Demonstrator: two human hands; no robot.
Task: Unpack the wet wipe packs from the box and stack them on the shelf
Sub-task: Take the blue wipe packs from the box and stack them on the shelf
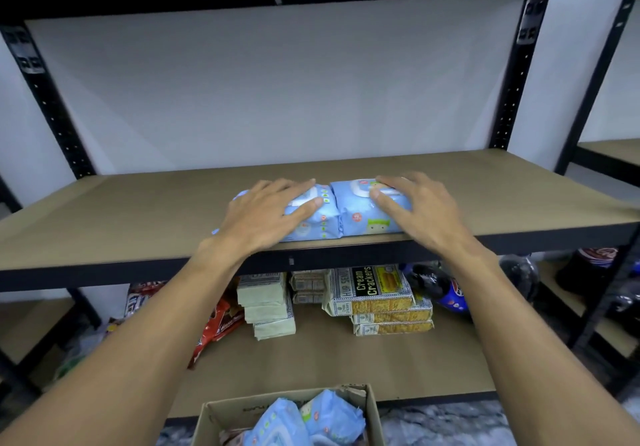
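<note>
Wet wipe packs [356,219] under left hand [266,215] and right hand [417,210]; both grips wide, flat.

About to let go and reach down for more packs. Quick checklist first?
1. The left pack lies flat on the shelf: ok.
2. The right pack lies flat, touching the left pack: ok.
3. Both set back from the shelf's front edge: not ok, they sit right at it.
4. The left hand and right hand rest on top, free to lift: ok.
5. The box below holds spare packs: ok.
</note>
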